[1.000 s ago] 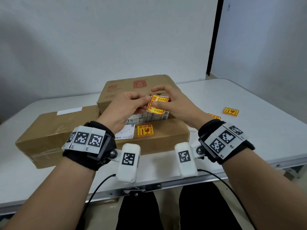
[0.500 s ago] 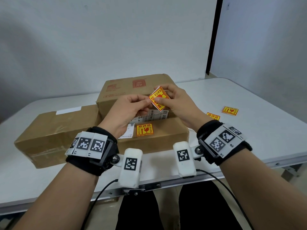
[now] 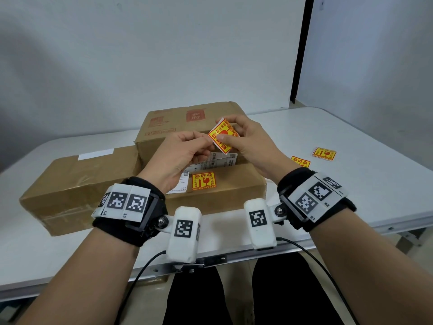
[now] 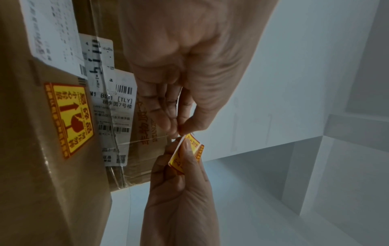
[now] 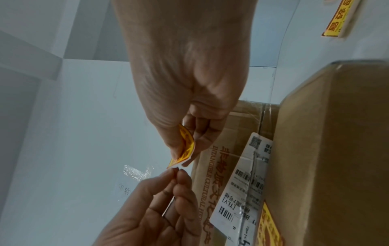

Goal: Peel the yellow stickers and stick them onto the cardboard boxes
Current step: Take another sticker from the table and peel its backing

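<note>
A smooth white plastic folding table [image 3: 351, 188] with a metal edge rail carries three brown corrugated cardboard boxes. The long low box on the left [image 3: 77, 184] has taped seams and a blank white label on top. The taller box at the back [image 3: 187, 120] bears red printing on its top and a white barcoded shipping label on its front face. The flat box in front [image 3: 229, 181], just before it, has a paper shipping label and a square yellow-and-red fragile sticker [image 3: 203, 181] already stuck flat on its top.

Above the boxes, the right hand [image 3: 253, 144] clamps a glossy yellow-and-red square sticker on white backing [image 3: 222, 137] between thumb and fingers, bowing it into a slight curve, tilted corner-down. The left hand [image 3: 182, 153] has its thumb and forefinger pressed together in a pinch at that sticker's lower corner, the other fingers curled in beneath.

To the right on the table lie two more yellow stickers: one near the right wrist [image 3: 300, 162], another farther out [image 3: 324, 153], well apart from the boxes.
</note>
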Demonstrator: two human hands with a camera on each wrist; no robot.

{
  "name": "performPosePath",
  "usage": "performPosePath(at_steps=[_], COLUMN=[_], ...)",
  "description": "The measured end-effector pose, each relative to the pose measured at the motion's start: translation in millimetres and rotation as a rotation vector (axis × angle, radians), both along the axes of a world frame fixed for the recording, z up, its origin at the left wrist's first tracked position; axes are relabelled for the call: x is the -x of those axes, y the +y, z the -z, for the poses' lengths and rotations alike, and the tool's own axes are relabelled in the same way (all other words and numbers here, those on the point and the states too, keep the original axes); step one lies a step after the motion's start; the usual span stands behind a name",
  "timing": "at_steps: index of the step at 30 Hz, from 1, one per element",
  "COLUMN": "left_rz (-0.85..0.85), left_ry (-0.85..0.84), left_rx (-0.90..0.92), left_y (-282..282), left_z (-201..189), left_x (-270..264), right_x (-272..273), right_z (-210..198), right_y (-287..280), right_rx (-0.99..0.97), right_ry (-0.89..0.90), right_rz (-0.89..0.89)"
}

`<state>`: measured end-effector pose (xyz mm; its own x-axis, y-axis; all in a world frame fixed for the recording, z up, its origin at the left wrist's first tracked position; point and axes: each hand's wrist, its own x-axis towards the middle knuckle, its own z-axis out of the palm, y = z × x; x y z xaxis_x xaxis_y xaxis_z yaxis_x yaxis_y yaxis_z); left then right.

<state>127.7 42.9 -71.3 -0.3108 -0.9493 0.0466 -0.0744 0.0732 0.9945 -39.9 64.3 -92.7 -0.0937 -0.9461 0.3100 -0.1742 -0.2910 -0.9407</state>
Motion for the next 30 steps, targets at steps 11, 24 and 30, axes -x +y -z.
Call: performPosePath(at_steps=[11, 24, 30], left_rz=[-0.017, 0.073, -0.006], left_ry=[0.052, 0.033, 0.016], left_rx=[-0.011, -0.079, -0.025], left_y=[2.8, 15.1, 9.8], left_z=[1.8, 7.5, 9.1], left_x=[4.6, 15.8, 14.9], right_x=[0.7, -2.1, -1.1], right_z=[-2.8, -3.6, -5.6], right_y=[3.2, 5.5, 10.1], right_rx=[-0.003, 0.114, 0.096], right_ry=[-0.079, 0.026, -0.031], right_rz=[-0.003, 0.175, 0.056])
